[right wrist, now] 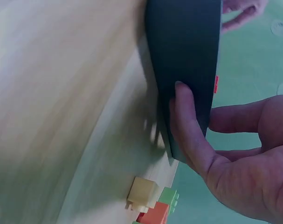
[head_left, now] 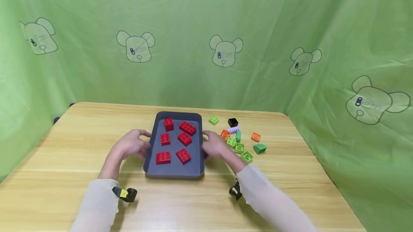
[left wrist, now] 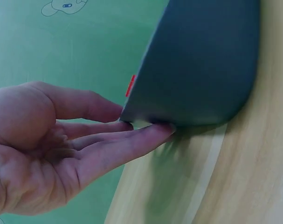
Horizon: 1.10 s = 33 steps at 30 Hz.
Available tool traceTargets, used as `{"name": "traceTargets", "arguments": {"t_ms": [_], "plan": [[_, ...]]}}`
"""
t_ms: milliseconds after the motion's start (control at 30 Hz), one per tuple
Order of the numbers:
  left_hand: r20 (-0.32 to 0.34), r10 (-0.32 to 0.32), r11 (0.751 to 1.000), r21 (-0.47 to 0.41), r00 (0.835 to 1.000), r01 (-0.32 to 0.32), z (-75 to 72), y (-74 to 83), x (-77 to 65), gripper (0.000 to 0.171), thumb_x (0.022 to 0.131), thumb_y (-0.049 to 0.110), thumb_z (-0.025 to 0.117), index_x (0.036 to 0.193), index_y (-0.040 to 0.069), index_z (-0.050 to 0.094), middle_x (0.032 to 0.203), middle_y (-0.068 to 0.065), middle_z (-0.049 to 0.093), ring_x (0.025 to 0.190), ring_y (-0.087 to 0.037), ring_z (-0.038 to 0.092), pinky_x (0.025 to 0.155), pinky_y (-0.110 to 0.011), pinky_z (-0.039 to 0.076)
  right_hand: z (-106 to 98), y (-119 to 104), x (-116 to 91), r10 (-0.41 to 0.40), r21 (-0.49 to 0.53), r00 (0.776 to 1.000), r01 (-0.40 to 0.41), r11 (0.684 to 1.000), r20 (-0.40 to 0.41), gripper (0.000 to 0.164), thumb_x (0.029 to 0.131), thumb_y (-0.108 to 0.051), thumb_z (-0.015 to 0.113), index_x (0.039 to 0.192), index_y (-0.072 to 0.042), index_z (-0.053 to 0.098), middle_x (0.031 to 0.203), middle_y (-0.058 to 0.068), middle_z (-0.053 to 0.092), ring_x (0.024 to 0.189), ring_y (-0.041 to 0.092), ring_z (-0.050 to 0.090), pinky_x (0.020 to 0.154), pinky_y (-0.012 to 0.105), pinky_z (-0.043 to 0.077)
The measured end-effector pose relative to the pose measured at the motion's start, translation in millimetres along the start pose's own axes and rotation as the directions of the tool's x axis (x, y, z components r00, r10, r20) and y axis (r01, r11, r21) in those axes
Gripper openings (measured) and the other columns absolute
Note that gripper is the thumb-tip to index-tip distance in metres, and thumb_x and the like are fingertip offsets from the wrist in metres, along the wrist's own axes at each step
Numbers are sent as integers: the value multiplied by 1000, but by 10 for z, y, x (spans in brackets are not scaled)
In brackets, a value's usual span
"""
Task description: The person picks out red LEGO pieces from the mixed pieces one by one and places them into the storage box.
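A dark grey rectangular tray (head_left: 174, 175) is between both hands, with several red toy bricks (head_left: 183, 156) spread inside, studs showing. My left hand (head_left: 131, 143) holds its left side; in the left wrist view, the thumb meets the rim of the tray (left wrist: 202, 60) and other fingertips reach the bottom edge. On the opposite side my right hand (head_left: 213, 144) grips the tray. In the right wrist view, its thumb is at the rim and a finger (right wrist: 185, 112) lies along the outer wall. Whether the whole tray is off the table cannot be told.
Right of the tray lie loose bricks: lime green (head_left: 246, 156), orange (head_left: 256, 137), dark green (head_left: 259, 148), black (head_left: 233, 122) and a lilac piece (head_left: 233, 129). Some are close to the right hand and forearm. A green curtain (head_left: 180, 74) hangs behind the wooden table (head_left: 80, 135).
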State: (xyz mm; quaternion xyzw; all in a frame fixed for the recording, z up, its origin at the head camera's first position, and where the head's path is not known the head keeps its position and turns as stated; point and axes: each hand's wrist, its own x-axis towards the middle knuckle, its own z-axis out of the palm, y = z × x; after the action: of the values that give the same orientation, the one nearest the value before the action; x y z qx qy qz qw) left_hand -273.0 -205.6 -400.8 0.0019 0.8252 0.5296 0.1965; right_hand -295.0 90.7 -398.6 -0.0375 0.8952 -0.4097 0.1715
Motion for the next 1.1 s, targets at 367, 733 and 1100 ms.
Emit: {"name": "traceTargets", "arguments": {"t_ms": [367, 733, 1100], "plan": [[-46, 33, 999, 6, 998, -32, -21, -19, -1, 52, 99, -3, 50, 148, -13, 36, 108, -35, 69, 89, -37, 74, 71, -43, 64, -18, -15, 88, 27, 159, 999, -32, 987, 36, 70, 91, 5, 53, 158, -4, 33, 101, 27, 71, 73, 34, 75, 65, 42, 64], [-32, 24, 1000, -1, 999, -24, -33, -27, 6, 51, 100, -2, 49, 148, -12, 36, 111, -35, 68, 91, -37, 73, 72, -43, 64, 1, 14, 57, 30, 132, 1000, -31, 991, 9, 55, 98, -1, 56, 151, -1, 43, 99, 22, 71, 73, 27, 73, 66, 37, 64], [-17, 17, 1000, -7, 1000, -17, -32, -38, 3, 51, 101, -2, 48, 149, -11, 35, 112, -34, 68, 93, -36, 73, 74, -43, 64, 29, 37, -2, -17, -27, 997, 15, 1000, -78, 48, 99, -13, 59, 145, 0, 52, 105, 16, 73, 84, 24, 73, 78, 35, 60]]}}
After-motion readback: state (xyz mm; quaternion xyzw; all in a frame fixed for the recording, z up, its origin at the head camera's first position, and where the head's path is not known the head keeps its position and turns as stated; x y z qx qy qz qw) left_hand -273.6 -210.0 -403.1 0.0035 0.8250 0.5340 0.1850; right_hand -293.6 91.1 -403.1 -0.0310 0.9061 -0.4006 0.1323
